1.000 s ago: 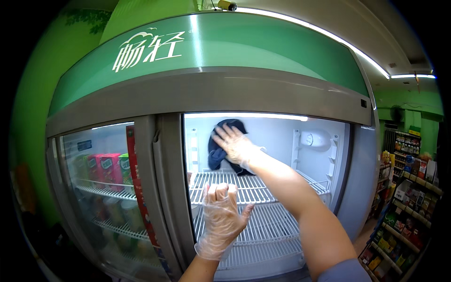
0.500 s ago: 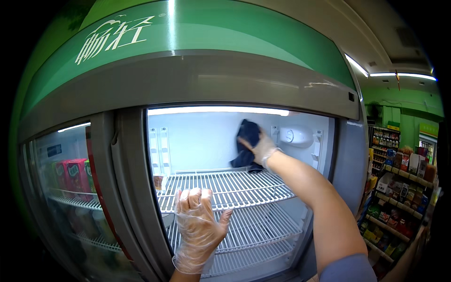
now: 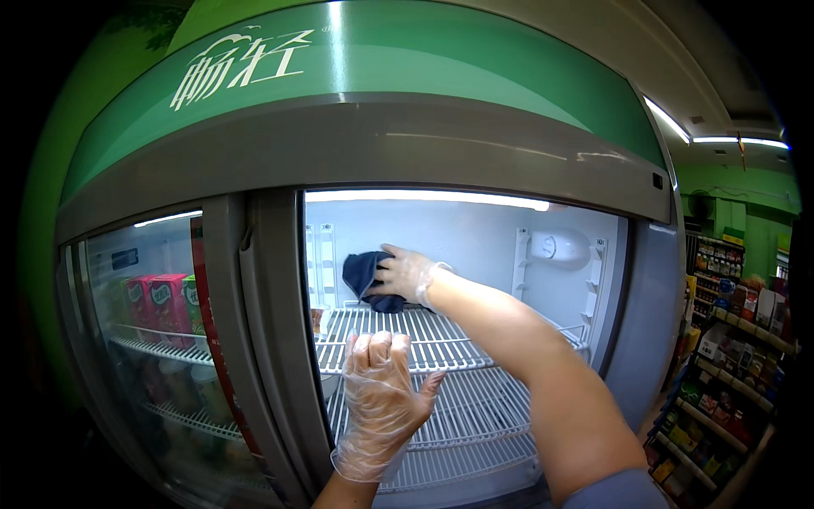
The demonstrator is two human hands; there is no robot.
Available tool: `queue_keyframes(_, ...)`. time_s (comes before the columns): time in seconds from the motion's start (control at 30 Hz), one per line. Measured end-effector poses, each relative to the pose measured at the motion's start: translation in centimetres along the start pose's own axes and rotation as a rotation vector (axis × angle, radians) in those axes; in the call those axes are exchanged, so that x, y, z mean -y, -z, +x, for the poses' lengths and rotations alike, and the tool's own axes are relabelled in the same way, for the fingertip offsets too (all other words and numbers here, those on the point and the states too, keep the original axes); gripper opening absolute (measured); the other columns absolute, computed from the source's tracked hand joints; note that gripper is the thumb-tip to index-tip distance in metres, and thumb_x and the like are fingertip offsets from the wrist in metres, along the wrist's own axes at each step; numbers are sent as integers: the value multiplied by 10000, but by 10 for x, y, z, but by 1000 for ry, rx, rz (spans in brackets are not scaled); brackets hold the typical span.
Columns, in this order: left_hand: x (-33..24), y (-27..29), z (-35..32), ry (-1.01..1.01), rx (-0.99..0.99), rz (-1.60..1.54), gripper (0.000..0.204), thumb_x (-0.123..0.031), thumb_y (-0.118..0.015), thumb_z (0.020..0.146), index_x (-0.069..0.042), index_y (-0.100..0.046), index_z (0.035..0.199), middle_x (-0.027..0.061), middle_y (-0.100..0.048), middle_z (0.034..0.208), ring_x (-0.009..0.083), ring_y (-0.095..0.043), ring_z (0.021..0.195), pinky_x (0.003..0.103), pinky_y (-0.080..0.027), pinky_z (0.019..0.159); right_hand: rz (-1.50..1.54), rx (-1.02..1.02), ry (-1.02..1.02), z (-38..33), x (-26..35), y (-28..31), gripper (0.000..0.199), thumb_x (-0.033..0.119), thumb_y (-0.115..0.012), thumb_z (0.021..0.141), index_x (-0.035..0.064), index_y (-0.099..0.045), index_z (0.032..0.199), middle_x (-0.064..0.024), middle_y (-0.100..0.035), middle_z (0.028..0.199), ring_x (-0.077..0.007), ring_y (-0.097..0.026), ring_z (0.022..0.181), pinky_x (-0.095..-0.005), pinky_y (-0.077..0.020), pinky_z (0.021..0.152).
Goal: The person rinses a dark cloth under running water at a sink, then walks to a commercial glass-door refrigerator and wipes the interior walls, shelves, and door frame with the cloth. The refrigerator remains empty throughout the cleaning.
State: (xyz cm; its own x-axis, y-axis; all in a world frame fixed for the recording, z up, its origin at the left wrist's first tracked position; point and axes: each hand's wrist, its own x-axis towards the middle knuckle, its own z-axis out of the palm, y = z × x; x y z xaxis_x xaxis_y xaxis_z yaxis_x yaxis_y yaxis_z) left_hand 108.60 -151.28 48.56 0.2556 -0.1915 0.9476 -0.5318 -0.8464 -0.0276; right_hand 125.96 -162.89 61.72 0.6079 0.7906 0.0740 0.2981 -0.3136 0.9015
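Deep inside the open display fridge, my right hand [image 3: 409, 275] in a clear plastic glove presses a bunched dark blue cloth [image 3: 363, 276] against the white back wall [image 3: 475, 233]. The cloth's lower end hangs down at the rear of the upper wire shelf [image 3: 454, 349]. My left hand [image 3: 381, 407], gloved the same way, is at that shelf's front edge, its fingers bent over the wire and its thumb out to the side. Behind the left fingers, at the shelf's left end, a small packet or label [image 3: 319, 322] is partly hidden.
More wire shelves [image 3: 475, 416] lie below. A white round-ended housing [image 3: 560, 248] sticks out at the inner right. Sliding door frames [image 3: 284, 339] stand on the left, with pink and green cartons [image 3: 161, 301] behind glass. Stocked store shelves [image 3: 729, 373] are at far right.
My right hand has swept the cloth leftward and somewhat down along the back wall. My left hand stays at the shelf's front edge. The whole view has shifted slightly.
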Motion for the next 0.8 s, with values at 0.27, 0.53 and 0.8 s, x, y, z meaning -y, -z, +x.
queue_keyframes(0.27,-1,3,0,28,-1,-51,625,-451,-742,793,3,-523,1162,158,-464,1134,315,-419,1162,526,-271,1121,-160,347,-72,-126,-45,-64,415,172,-513,923,347,-603,1289,15,-564,1387,-145,-436,1345,-461,-113,1227)
queue_keyframes(0.53,3,4,-2,21,-29,-58,608,-475,-714,815,8,-542,1143,166,-484,1122,335,-431,1144,527,-283,1103,67,30,-431,-4,-36,12,543,155,-476,884,92,-483,1423,-114,-498,1450,-238,-385,1399,-388,-211,1203)
queue_keyframes(0.8,5,0,-1,-9,-78,-88,638,-486,-734,791,12,-552,1146,167,-497,1127,333,-444,1150,525,-316,1088,21,16,4,20,8,5,535,135,-465,929,249,-441,1451,2,-415,1518,-148,-344,1417,-435,-70,1243)
